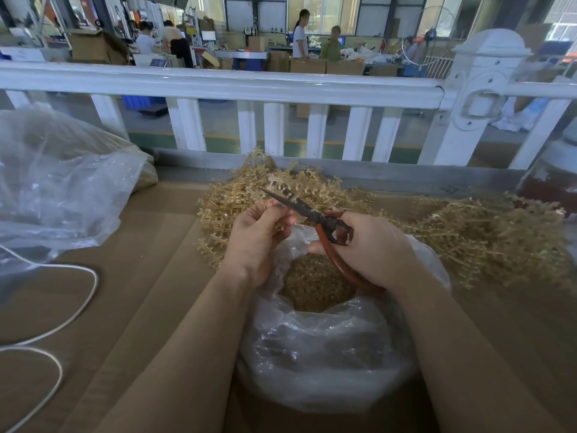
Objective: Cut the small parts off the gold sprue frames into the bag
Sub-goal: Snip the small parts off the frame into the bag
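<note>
Head view: left hand [259, 232] pinches a gold sprue frame [276, 184] over the open bag [327, 339] on the counter [150, 276]; right hand [371, 248] grips red-handled scissors [312, 214], lower loop half hidden by fingers, blades nearly closed at the frame. Cut parts [315, 284] sit in the bag; sprue pile [468, 235] behind; second bag [62, 182] cut off left; no legible writing.

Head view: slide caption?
Left hand holds gold sprue frame; right hand works red-handled scissors over clear plastic bag.
</note>
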`<state>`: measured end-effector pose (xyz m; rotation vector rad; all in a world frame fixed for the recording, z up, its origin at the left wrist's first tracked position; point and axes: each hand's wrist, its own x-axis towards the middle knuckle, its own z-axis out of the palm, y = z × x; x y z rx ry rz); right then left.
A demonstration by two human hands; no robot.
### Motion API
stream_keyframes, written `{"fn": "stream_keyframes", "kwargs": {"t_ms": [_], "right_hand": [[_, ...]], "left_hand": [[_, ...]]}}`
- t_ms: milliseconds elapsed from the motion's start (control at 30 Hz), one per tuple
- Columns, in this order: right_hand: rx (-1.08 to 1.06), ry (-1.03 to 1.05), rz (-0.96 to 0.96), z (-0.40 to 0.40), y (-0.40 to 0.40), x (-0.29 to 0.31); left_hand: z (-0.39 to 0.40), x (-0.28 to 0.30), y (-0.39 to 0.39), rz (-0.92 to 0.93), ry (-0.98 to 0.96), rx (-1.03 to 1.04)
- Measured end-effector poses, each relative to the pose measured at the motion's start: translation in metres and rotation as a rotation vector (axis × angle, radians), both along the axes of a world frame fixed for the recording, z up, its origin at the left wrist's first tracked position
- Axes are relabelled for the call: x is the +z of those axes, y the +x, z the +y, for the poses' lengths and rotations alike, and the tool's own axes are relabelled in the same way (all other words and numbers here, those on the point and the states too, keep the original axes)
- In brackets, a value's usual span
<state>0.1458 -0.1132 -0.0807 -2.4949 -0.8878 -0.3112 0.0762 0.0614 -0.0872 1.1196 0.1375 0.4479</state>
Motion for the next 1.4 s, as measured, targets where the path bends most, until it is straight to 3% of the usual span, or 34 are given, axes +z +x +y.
{"fn": "stream_keyframes", "kwargs": {"t_ms": [433,833,1167,1400], "right_hand": [[0.049,-0.005,0.048,0.0,0.002,0.0],[0.022,-0.04,-0.052,-0.003,0.005,-0.004],[0.001,-0.04,-0.076,-0.008,0.005,-0.003],[0.034,0.014,-0.076,-0.006,0.002,0.004]], "left_hand": [[-0.001,0.001,-0.001,0.06,-0.03,0.015],[0.002,0.004,-0.002,0.039,-0.145,0.023],[0.014,0.005,-0.002,0.019,-0.509,0.148],[0.01,0.004,0.001,0.065,-0.297,0.194]]}}
